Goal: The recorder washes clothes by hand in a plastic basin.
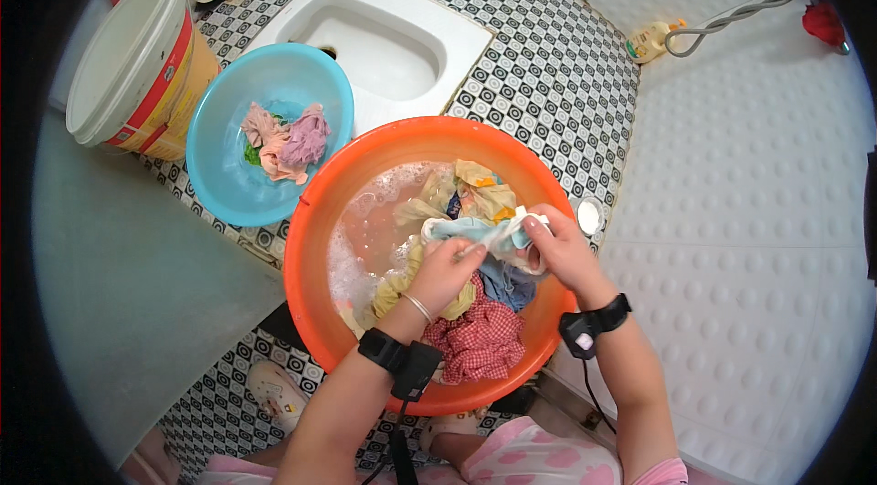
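Far up and left of our hands stands a lidded bucket (137, 65), then a blue basin (219, 174) holding wrung pink cloths (285, 140). Our left hand (445, 273) and right hand (559, 247) – close together over the orange basin (306, 275) of suds – both pinch a small pale-blue garment (475, 231). Just below them lies a red checked cloth (480, 339); well off to the upper right, a bottle (650, 40).
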`<act>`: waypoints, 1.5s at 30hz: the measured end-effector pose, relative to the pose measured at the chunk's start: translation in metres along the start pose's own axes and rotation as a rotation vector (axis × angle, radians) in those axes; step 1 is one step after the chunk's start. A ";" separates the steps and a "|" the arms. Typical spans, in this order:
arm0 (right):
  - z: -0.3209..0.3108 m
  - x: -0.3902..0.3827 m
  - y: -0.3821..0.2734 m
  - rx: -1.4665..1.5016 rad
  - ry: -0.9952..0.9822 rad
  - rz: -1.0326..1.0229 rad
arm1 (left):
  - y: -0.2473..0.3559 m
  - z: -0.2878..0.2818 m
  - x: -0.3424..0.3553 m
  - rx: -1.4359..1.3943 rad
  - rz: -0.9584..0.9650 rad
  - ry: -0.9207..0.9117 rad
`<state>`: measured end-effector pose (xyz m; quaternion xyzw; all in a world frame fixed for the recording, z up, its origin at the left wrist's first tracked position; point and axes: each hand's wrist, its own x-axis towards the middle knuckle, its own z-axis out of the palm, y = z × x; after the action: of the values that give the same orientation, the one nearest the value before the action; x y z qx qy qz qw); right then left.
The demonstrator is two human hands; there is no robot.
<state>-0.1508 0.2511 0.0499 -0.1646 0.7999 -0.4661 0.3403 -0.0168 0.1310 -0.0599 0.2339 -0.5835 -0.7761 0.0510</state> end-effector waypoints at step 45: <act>-0.044 -0.044 -0.079 0.553 -0.272 -0.447 | 0.065 0.000 0.010 0.266 0.405 -0.095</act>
<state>-0.1544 0.2642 0.1494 -0.2972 0.5358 -0.7011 0.3648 -0.0385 0.1067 -0.0023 0.0799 -0.7172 -0.6765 0.1469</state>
